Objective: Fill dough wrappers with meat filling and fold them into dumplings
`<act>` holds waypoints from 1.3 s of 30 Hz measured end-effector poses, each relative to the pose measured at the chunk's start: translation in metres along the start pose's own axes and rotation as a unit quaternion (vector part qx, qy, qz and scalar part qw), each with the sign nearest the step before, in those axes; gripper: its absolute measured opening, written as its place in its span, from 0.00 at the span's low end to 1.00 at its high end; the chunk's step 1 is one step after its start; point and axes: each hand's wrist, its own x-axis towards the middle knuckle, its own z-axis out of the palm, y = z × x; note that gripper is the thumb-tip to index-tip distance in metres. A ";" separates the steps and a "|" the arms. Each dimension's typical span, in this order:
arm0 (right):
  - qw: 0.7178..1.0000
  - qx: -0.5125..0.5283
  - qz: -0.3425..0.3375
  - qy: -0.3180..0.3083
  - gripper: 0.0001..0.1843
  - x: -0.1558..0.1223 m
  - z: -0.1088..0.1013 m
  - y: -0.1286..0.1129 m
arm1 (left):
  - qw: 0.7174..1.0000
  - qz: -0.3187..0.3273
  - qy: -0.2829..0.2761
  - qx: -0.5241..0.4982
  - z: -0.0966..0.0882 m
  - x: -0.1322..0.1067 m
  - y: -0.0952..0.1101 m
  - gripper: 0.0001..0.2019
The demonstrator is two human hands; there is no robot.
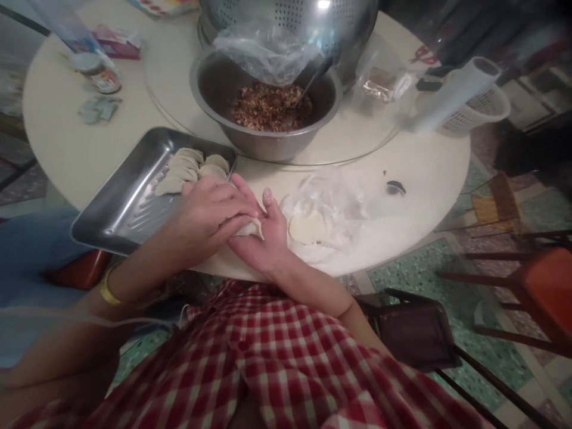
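Observation:
A pale dumpling (249, 229) sits between my two hands, mostly covered by fingers. My left hand (212, 205) lies over it from the left, fingers closed together on its wrapper. Underneath, my right hand (263, 232) cradles it palm up, its thumb and fingertips dusted with flour. Just beyond my left hand, several folded dumplings (183, 164) lie in a metal tray (118, 185). To the right of my right hand, round dough wrappers (308, 227) rest on a crumpled clear plastic bag (335, 196).
A steel bowl (268, 143) of minced filling (268, 107) holds a utensil and has plastic draped over it. Behind stands a perforated colander (295, 24). A jar (96, 72) is at left; a plastic roll (460, 92) leans on a white basket (496, 107) at right. Stools (415, 333) stand below.

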 end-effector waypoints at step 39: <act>0.998 -0.048 -0.016 0.027 0.30 -0.001 0.007 -0.002 | 0.992 0.117 -0.041 0.022 0.013 0.005 -0.002 0.15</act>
